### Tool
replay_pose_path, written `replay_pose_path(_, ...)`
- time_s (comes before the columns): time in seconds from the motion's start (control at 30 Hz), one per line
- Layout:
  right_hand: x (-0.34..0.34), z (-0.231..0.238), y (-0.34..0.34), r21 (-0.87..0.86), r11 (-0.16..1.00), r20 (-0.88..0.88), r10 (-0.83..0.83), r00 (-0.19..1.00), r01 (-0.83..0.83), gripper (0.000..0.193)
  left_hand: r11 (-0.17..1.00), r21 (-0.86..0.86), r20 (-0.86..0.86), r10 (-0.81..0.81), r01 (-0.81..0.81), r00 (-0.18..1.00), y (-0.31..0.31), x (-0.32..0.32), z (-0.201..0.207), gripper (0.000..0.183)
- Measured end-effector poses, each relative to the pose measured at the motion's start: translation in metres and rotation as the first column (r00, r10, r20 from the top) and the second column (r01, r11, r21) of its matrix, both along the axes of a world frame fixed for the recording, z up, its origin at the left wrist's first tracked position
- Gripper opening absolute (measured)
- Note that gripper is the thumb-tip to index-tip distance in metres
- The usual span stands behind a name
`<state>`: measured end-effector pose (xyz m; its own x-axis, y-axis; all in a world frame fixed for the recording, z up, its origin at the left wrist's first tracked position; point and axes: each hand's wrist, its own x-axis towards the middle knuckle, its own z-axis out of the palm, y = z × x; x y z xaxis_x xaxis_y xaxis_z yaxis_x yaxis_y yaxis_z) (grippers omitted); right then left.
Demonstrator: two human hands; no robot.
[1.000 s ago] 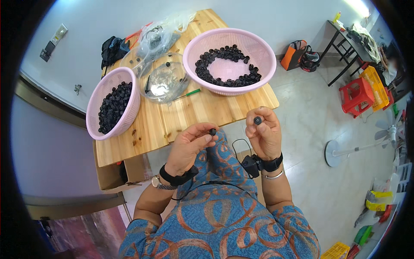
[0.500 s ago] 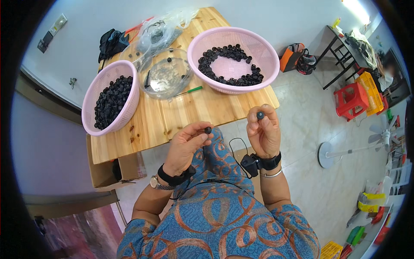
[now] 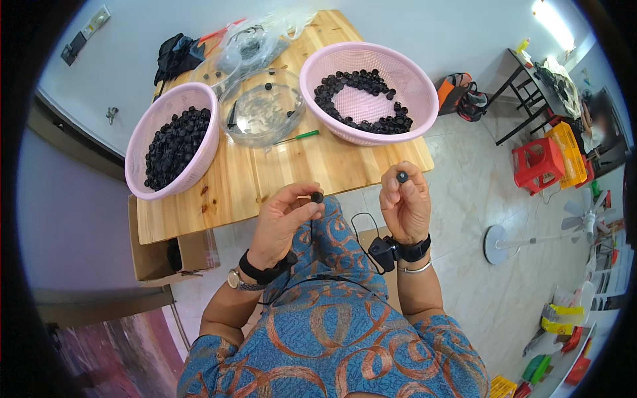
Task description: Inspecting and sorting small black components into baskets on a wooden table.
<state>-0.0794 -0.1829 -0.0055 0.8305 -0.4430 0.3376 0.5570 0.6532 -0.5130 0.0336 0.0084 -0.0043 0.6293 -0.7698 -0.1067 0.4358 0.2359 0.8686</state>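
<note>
Above my lap, my left hand (image 3: 290, 215) pinches a small round black cap-like part (image 3: 317, 197) between thumb and fingertips. A similar black part (image 3: 402, 176) is held upright in the fingertips of my right hand (image 3: 405, 202), its round end with a pale centre turned toward me. The two hands are apart, just off the near edge of the wooden table (image 3: 265, 182). A left pink basket (image 3: 207, 142) is heaped with black parts (image 3: 176, 149). In the right pink basket (image 3: 424, 86), more black parts lie in a ring around the bare bottom.
Between the baskets lies a clear round plastic tray (image 3: 262, 109) with a few black parts, beside a green-handled tool (image 3: 306, 134). Behind it are plastic bags (image 3: 252, 46). A cardboard box (image 3: 152, 255) stands under the table; a red stool (image 3: 536, 164) and white fan (image 3: 497, 244) stand right.
My left hand has turned its black part slightly, so the round end shows more. The right hand keeps its hold. The view has shifted a little.
</note>
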Motion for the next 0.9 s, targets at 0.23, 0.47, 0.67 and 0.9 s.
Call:
replay_pose_path(0.23,0.0,0.007,0.007,-0.089,0.996,-0.099,-0.007,0.995,-0.002,0.023,0.999,0.018,0.067,0.028,-0.029,0.997,-0.003,0.002,0.012,0.031)
replay_pose_path(0.47,0.004,0.022,0.034,-0.512,0.856,-0.284,-0.253,0.925,0.077,0.022,0.994,-0.068,-0.011,0.085,-0.086,0.996,-0.009,-0.002,0.025,0.028)
replay_pose_path(0.67,0.01,0.02,0.047,-0.636,0.769,-0.336,-0.353,0.873,0.066,0.023,0.994,-0.098,-0.025,0.04,-0.042,0.999,-0.004,-0.001,0.014,0.026)
replay_pose_path(0.9,0.01,0.026,0.049,-0.819,0.571,-0.275,-0.481,0.832,0.06,0.021,0.992,-0.124,-0.002,0.007,-0.007,1.0,-0.002,-0.002,0.017,0.025)
